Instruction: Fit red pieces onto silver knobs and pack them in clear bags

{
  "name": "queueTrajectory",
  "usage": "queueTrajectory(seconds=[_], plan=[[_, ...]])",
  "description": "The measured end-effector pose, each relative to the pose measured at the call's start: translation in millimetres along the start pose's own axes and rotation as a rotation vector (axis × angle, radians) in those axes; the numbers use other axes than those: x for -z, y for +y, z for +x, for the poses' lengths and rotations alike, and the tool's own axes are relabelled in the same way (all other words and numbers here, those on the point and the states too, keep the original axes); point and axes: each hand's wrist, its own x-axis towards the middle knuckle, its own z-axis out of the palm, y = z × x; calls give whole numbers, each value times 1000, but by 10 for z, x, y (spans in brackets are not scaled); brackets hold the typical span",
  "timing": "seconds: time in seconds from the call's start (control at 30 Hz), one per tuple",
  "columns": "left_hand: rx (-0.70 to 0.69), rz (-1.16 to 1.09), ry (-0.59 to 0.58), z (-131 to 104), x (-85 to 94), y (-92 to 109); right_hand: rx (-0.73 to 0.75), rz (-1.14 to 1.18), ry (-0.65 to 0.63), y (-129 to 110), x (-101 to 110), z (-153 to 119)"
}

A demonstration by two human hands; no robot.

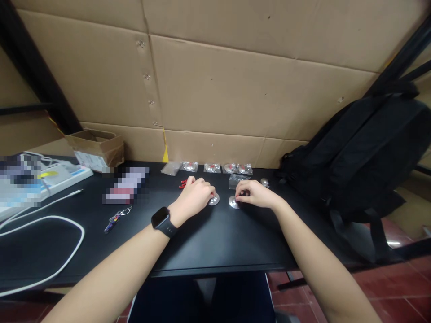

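Observation:
My left hand (197, 195), with a black watch on its wrist, has its fingers closed at the raised middle of a round silver metal disc (214, 200) on the table. Just to the right, my right hand (256, 193) pinches a second silver metal disc (233, 203) in the same way. The fingers partly cover both discs. Small red pieces (182, 184) lie behind my left hand. A clear plastic bag (236, 180) is behind my right hand, and a small shiny metal piece (265, 182) lies beyond its wrist.
Several clear packets (212, 168) with silver discs line the back of the black table (202, 244), against a cardboard wall (218, 89). A black backpack (367, 152) stands right. Left are an open cardboard box (101, 150), a keychain (116, 219) and a white cable (79, 242).

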Motion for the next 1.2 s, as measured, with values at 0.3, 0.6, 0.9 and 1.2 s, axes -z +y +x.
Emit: queueTrajectory(seconds=[0.3,0.6,0.9,1.2], plan=[[-25,40,-13,-3,-14,10,-18,6,-14,-3,-22,19],[-73,47,-6,-5,-11,56,-3,-77,-16,-17,-53,29],[-92,139,15,-2,-13,116,-14,-161,-13,-76,-85,27],[-18,46,35,10,71,38,-42,-113,-3,-157,-72,26]])
